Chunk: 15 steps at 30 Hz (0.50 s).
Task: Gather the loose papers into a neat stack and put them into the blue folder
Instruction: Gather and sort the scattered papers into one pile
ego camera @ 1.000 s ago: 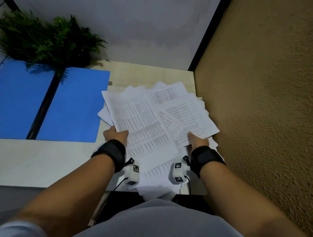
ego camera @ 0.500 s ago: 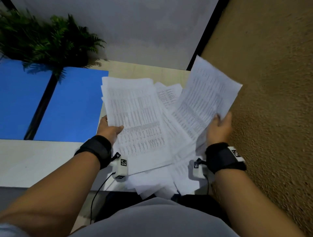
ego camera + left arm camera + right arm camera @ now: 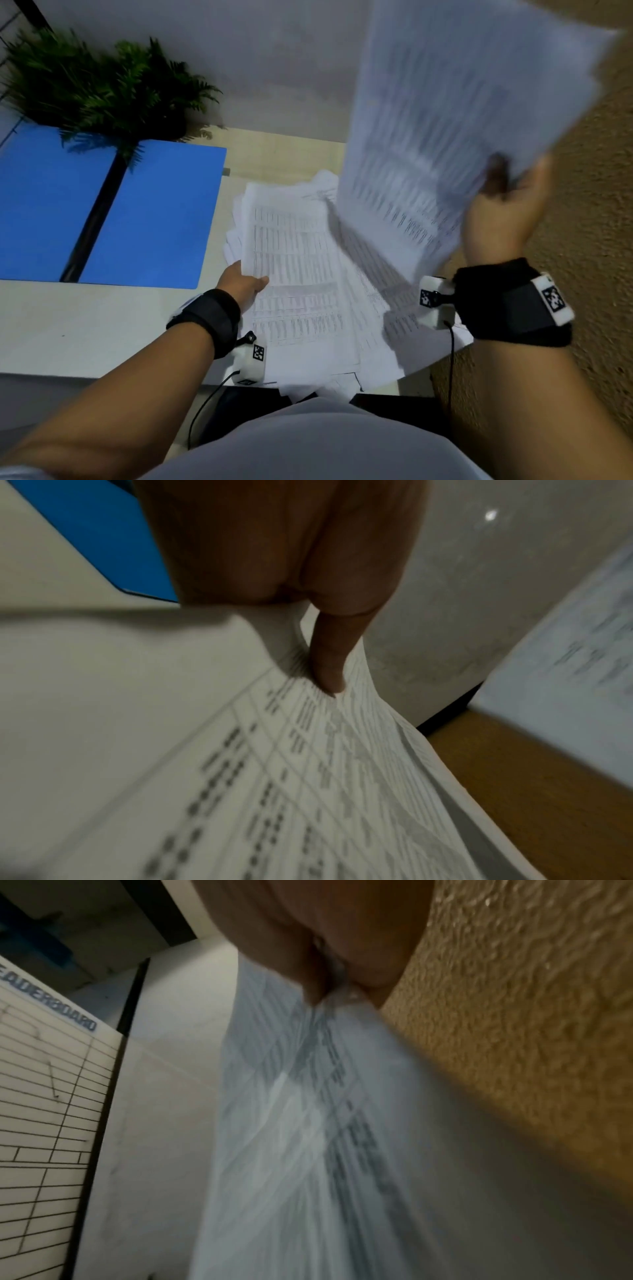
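A messy pile of printed papers (image 3: 308,281) lies on the desk's right side. My left hand (image 3: 245,284) pinches the pile's left edge, thumb on top of the top sheet (image 3: 308,777). My right hand (image 3: 503,209) holds a bundle of sheets (image 3: 445,130) raised high and tilted above the pile; the bundle (image 3: 308,1123) is blurred. The blue folder (image 3: 102,212) lies open and flat at the left, its black spine down the middle.
A green fern (image 3: 92,85) overhangs the folder's far edge. A rough tan wall (image 3: 589,240) runs close along the desk's right side. Some sheets hang over the desk's near edge (image 3: 318,387). A white lined board (image 3: 44,1096) shows in the right wrist view.
My right hand has lifted a bundle of sheets off the pile, up and to the right. My left hand has kept hold of the pile's left edge.
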Each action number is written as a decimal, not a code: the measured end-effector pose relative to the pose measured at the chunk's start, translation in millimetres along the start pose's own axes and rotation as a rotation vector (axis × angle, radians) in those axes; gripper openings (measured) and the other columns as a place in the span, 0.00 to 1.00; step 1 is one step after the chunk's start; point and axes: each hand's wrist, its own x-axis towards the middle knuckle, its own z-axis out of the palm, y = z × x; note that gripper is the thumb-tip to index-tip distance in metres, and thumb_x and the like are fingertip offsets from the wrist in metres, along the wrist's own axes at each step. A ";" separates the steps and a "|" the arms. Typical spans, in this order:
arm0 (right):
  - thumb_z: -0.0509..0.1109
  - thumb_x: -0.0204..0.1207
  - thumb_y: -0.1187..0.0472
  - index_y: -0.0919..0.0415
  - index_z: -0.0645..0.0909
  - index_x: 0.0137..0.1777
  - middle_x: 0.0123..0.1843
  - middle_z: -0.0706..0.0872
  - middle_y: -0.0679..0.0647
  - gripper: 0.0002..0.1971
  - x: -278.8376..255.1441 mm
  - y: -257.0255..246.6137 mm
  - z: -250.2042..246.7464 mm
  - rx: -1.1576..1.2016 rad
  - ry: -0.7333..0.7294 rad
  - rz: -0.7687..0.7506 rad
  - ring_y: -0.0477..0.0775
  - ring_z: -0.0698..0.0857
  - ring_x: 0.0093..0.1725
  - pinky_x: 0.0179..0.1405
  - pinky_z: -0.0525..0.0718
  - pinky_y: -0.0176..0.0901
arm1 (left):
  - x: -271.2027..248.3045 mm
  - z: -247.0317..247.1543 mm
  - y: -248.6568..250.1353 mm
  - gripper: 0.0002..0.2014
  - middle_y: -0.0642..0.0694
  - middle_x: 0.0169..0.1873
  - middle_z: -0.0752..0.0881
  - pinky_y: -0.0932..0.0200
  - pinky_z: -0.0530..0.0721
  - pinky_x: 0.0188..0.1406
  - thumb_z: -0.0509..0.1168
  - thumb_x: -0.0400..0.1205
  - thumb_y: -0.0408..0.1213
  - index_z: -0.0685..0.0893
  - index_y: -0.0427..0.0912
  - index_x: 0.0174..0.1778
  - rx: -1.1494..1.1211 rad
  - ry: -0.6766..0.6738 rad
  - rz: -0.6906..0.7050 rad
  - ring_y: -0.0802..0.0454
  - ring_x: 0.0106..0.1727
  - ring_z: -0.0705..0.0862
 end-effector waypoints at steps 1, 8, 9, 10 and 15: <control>0.62 0.80 0.69 0.52 0.76 0.56 0.49 0.84 0.47 0.12 -6.9 6.5 7.5 -0.034 -0.088 0.096 0.37 0.84 0.49 0.53 0.81 0.34 | 0.4 0.1 -2.4 0.28 0.42 0.62 0.86 0.42 0.78 0.70 0.76 0.69 0.33 0.79 0.38 0.65 0.018 -0.020 0.008 0.39 0.65 0.84; 0.55 0.83 0.71 0.61 0.72 0.64 0.48 0.76 0.51 0.13 -110.5 76.9 51.6 -0.334 -0.630 0.627 0.53 0.75 0.49 0.51 0.68 0.38 | -21.5 11.6 6.6 0.34 0.32 0.57 0.84 0.51 0.79 0.50 0.48 0.84 0.62 0.74 0.36 0.70 0.234 0.067 -0.055 0.36 0.51 0.84; 0.54 0.83 0.70 0.60 0.71 0.69 0.52 0.75 0.52 0.16 -122.2 84.7 55.6 -0.361 -0.689 0.674 0.53 0.75 0.52 0.54 0.68 0.39 | -22.9 12.0 5.9 0.36 0.32 0.55 0.85 0.51 0.80 0.47 0.48 0.82 0.65 0.74 0.36 0.70 0.255 0.047 -0.064 0.36 0.51 0.85; 0.54 0.83 0.70 0.59 0.69 0.72 0.57 0.74 0.51 0.19 -132.2 90.3 58.4 -0.327 -0.732 0.742 0.52 0.75 0.55 0.59 0.68 0.39 | -26.0 13.3 6.0 0.34 0.32 0.58 0.85 0.50 0.81 0.50 0.53 0.82 0.64 0.73 0.38 0.71 0.244 0.037 -0.067 0.35 0.57 0.85; 0.63 0.80 0.69 0.57 0.75 0.67 0.67 0.78 0.58 0.16 -130.8 126.3 49.4 -0.617 -0.673 0.637 0.56 0.80 0.62 0.61 0.81 0.49 | -28.3 13.3 -5.5 0.21 0.35 0.73 0.75 0.58 0.71 0.56 0.62 0.85 0.32 0.69 0.31 0.73 0.382 0.092 -0.074 0.38 0.72 0.76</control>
